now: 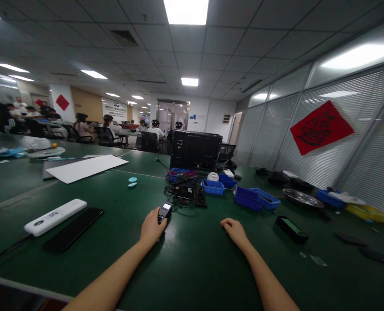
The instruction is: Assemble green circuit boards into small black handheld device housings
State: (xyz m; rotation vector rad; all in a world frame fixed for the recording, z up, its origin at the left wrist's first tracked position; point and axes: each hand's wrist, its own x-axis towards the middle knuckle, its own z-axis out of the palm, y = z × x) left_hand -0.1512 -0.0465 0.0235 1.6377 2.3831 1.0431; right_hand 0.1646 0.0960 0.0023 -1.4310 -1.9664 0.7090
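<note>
My left hand (151, 228) rests on the green table (195, 259) with its fingers wrapped round a small black device with a lit screen (165, 211). My right hand (233, 229) lies on the table about a forearm's width to the right, fingers curled under in a loose fist, with nothing visible in it. Just beyond the device sits a tangle of cables and a black electronic unit (185, 192).
A white remote-like bar (55, 217) and a black phone (73, 230) lie at left. Blue bins (213, 186) (256, 198), a metal dish (302, 198), a black box (291, 229) and a large black case (196, 149) stand ahead. Several people sit at far desks.
</note>
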